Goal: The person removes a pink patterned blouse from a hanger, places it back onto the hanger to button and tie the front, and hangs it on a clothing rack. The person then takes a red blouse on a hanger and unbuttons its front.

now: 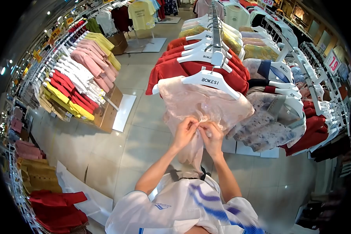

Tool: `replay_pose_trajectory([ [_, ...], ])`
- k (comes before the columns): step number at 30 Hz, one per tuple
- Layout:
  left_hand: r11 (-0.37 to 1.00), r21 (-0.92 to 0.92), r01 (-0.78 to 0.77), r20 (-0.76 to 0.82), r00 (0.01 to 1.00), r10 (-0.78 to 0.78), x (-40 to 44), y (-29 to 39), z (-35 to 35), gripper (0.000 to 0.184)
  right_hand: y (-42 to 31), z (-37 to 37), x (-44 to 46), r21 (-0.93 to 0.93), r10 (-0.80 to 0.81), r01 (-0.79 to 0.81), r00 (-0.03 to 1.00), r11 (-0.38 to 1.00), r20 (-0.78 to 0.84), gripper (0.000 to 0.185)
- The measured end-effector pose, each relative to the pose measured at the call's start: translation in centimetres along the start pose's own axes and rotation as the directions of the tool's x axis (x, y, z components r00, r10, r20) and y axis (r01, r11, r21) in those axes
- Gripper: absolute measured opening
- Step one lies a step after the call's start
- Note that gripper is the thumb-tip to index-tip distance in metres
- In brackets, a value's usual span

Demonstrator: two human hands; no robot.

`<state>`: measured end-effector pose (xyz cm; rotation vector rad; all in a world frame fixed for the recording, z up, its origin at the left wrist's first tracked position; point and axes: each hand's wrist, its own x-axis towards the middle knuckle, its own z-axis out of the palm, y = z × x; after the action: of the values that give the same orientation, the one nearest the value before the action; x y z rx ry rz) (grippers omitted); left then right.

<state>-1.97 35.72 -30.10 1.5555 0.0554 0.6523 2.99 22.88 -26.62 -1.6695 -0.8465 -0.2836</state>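
"Head view: where did the pink blouse (216, 103) hang?"
"At the near end of the rack (217, 57), on a white hanger (210, 81). Left hand (185, 130) and right hand (212, 134), nearly closed, pinched its front."
"Delicate?"
"Likely light, soft, easily snagged; front edges seemed best to hold. Red shirts (160, 76) crowded behind."

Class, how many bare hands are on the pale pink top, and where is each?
2: the left grip and, close beside it, the right grip, both pinching the front of the pale pink top. Neither is hidden.
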Motion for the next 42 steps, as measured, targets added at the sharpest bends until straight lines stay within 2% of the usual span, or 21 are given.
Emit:
replay_pose_trajectory([
  [5, 1.0, 0.012, 0.008, 0.015, 1.0, -0.009, 0.1, -0.2, -0.3, 0.005, 0.1, -0.2, 0.4, 0.026, -0.002, 0.001, 0.999, 1.0, 0.037, 0.014],
  [7, 0.999, -0.048, 0.018, 0.015, 1.0, -0.018, 0.1, 0.2, -0.3, 0.005, 0.1, -0.2, 0.4, 0.044, -0.003, 0.001, 0.999, 0.999, 0.047, 0.014],
  [11, 0.997, -0.08, 0.017, 0.022, 1.0, -0.015, 0.1, 0.8, -0.2, 0.005, 0.3, -0.1, 0.4, 0.059, 0.009, -0.009, 1.0, 0.998, -0.002, 0.014],
  [14, 0.996, -0.079, -0.027, 0.04, 0.999, 0.031, 0.3, 1.3, -0.1, 0.005, 0.2, -0.2, 0.9, 0.046, -0.011, 0.011, 1.0, 0.999, 0.004, 0.013],
  [16, 0.984, -0.117, -0.133, 0.082, 0.986, 0.143, 0.6, 1.5, -0.2, 0.005, 0.1, -0.3, 1.1, 0.044, -0.025, 0.024, 1.0, 0.999, 0.006, 0.012],
  [20, 0.985, -0.117, -0.123, 0.119, 0.983, 0.137, 0.8, 1.1, -0.7, 0.005, 0.6, -0.6, 1.0, 0.033, 0.001, -0.003, 0.999, 0.999, 0.053, 0.013],
  [23, 0.997, -0.073, -0.036, 0.122, 0.992, 0.045, 0.7, 1.0, -0.7, 0.007, 0.6, -0.7, 1.2, 0.024, 0.019, -0.021, 0.995, 0.999, 0.095, 0.015],
  [25, 0.982, 0.102, -0.159, 0.097, 0.984, 0.149, 1.0, 1.0, -0.8, 0.009, 0.6, -0.7, 1.2, 0.024, 0.037, -0.04, 0.993, 0.999, 0.109, 0.015],
  [26, 0.982, 0.101, -0.158, 0.098, 0.984, 0.148, 0.9, 1.0, -0.8, 0.009, 0.8, -0.6, 1.1, 0.073, 0.076, -0.085, 0.99, 0.994, 0.117, 0.014],
  [28, 0.994, 0.074, -0.075, 0.093, 0.993, 0.068, 0.7, 1.9, -0.7, 0.009, 1.5, -0.3, 0.6, 0.121, 0.116, -0.132, 0.985, 0.984, 0.127, 0.013],
  [29, 0.995, 0.074, -0.074, 0.093, 0.993, 0.067, 0.7, 1.7, -0.6, 0.009, 2.0, 0.2, 0.3, 0.27, 0.195, -0.222, 0.973, 0.937, 0.122, 0.013],
  [30, 0.998, -0.01, -0.06, 0.087, 0.994, 0.06, 0.7, 1.4, -0.6, 0.008, 2.2, 0.4, 0.2, 0.413, 0.271, -0.3, 0.954, 0.86, 0.129, 0.012],
  [31, 0.995, -0.093, -0.045, 0.082, 0.995, 0.053, 0.7, 1.2, -0.5, 0.008, 2.2, 0.3, 0.2, 0.413, 0.271, -0.3, 0.954, 0.86, 0.128, 0.012],
  [32, 0.995, -0.093, -0.046, 0.082, 0.995, 0.053, 0.6, 1.1, -0.6, 0.008, 2.3, 0.2, 0.2, 0.428, 0.291, -0.327, 0.945, 0.843, 0.15, 0.011],
  [34, 0.989, -0.138, 0.048, 0.097, 0.995, -0.035, 0.3, 1.2, -0.8, 0.004, 2.4, 0.1, 0.2, 0.442, 0.311, -0.355, 0.935, 0.824, 0.172, 0.01],
  [37, 0.978, -0.205, 0.044, 0.132, 0.991, -0.017, 0.4, 1.3, -0.9, 0.003, 2.5, 0.1, 0.4, 0.432, 0.287, -0.333, 0.943, 0.838, 0.169, 0.009],
  [42, 0.974, -0.21, 0.087, 0.2, 0.979, -0.045, 0.5, 1.4, -2.0, 0.009, 1.9, -0.5, 0.9, 0.44, 0.313, -0.38, 0.924, 0.814, 0.22, 0.009],
])
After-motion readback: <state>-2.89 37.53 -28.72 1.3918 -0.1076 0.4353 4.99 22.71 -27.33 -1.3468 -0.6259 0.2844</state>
